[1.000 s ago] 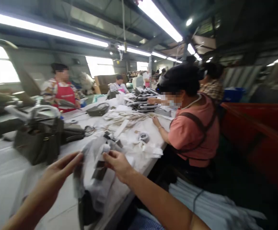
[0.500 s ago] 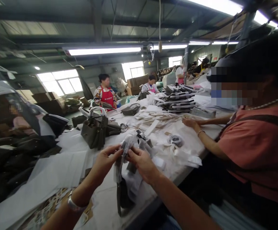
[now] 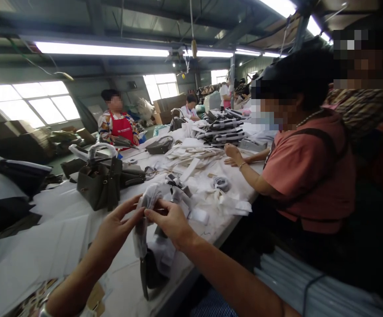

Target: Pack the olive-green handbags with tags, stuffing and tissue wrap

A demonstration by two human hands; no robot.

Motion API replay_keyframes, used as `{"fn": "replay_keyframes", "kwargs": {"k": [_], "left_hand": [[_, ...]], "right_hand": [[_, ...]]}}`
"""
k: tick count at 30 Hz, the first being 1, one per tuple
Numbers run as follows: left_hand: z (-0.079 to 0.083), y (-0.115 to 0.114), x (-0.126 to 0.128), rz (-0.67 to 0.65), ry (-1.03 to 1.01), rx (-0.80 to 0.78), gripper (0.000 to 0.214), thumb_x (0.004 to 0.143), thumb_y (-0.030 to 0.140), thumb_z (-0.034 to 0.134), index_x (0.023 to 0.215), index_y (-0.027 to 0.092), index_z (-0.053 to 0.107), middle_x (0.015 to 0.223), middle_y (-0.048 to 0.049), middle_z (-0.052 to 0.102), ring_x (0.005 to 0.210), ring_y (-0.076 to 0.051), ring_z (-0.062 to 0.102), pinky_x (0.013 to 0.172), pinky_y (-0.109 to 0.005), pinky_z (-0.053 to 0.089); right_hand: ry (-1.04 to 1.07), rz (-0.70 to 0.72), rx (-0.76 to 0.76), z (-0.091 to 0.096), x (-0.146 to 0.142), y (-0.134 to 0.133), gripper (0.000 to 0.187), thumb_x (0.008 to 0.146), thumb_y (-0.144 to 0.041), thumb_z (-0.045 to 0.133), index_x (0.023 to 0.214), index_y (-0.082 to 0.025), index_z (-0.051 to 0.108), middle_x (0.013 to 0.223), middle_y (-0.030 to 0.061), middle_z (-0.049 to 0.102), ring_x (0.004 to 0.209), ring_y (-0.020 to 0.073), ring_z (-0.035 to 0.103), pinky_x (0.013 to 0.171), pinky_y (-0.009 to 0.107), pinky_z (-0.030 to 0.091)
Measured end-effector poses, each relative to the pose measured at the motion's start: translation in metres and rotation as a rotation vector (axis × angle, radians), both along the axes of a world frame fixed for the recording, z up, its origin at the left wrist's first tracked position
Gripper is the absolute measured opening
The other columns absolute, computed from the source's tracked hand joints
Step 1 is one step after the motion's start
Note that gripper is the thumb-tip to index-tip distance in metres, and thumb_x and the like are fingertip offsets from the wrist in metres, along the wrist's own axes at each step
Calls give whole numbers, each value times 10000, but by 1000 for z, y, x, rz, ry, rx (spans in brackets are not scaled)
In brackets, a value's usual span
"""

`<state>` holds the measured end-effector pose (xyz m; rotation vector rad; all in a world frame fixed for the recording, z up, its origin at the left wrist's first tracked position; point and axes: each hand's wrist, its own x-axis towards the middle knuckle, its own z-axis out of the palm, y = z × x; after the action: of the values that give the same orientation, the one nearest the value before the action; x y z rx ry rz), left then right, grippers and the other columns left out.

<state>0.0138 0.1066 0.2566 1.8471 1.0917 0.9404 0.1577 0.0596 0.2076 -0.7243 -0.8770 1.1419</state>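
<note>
– White paper (image 3: 144,210), is that what both hands are on?

– Yes. The right hand (image 3: 170,222) pinches it between thumb and forefinger. The left hand (image 3: 116,228) meets it from the other side, fingers fairly straight, with the thumb and fingertips closed on the same strip.

– And what is the paper wrapped around?

– A narrow part rising from a dark bag (image 3: 149,274). The bag sits below the hands at the near edge of the table (image 3: 125,286). I cannot tell whether the wrapped part is a strap or a handle.

– What lies around it?

– Flat white sheets (image 3: 56,240) spread toward the left edge. Beyond the left hand stands a grey handbag (image 3: 99,184), upright, its handles (image 3: 92,152) wrapped in white. Beyond the right hand there are loose paper scraps, and near them a small grey roll (image 3: 222,182).

– Anyone else at the table?

– A person in a salmon shirt (image 3: 307,171) sits at the right edge, with forearms on the top and hands among pale strips (image 3: 191,155). Further along is a stack of striped pieces (image 3: 223,127). At the far left side a person in a red apron (image 3: 120,127) stands behind more bags.
</note>
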Motion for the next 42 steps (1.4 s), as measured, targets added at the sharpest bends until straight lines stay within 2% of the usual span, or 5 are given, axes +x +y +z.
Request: {"fn": "replay_keyframes", "kwargs": {"k": [4, 15, 27, 36, 42], "left_hand": [[1, 2, -2, -136, 21, -127, 550, 744, 573, 739, 1165, 219, 722, 1081, -48, 748, 1011, -254, 673, 939, -306, 510], [-19, -5, -4, 5, -149, -217, 598, 755, 526, 753, 1211, 148, 675, 1024, -96, 751, 912, -270, 693, 731, -291, 566], [14, -25, -21, 324, -550, -217, 653, 602, 456, 878, 1175, 219, 672, 974, -35, 765, 814, -233, 723, 653, -263, 609], [-31, -65, -49, 530, -391, -269, 621, 647, 528, 832, 1158, 212, 673, 1012, -49, 761, 917, -251, 717, 698, -237, 595], [-43, -97, -50, 563, -444, -256, 586, 693, 526, 801, 1157, 192, 672, 1076, -93, 738, 957, -298, 704, 702, -308, 602]], "right_hand": [[-58, -6, 18, -3, 1, 1, 453, 741, -500, 770, 1041, -162, 747, 900, 48, 726, 834, 205, 672, 785, 309, 543], [-642, -150, 148, -11, 29, -19, 303, 904, -416, 670, 1119, -214, 743, 918, 27, 697, 812, 164, 626, 751, 263, 479], [-621, -105, -205, -110, 91, -57, 343, 871, -474, 660, 1049, -205, 779, 917, 82, 763, 704, 223, 702, 737, 368, 564], [-773, -136, -150, -130, 122, -24, 330, 903, -441, 582, 1046, -216, 777, 870, 75, 751, 691, 207, 694, 720, 330, 563], [-1074, -148, -62, -200, 122, -9, 434, 931, -528, 486, 999, -217, 780, 993, 115, 760, 918, 288, 719, 862, 410, 581]]}}
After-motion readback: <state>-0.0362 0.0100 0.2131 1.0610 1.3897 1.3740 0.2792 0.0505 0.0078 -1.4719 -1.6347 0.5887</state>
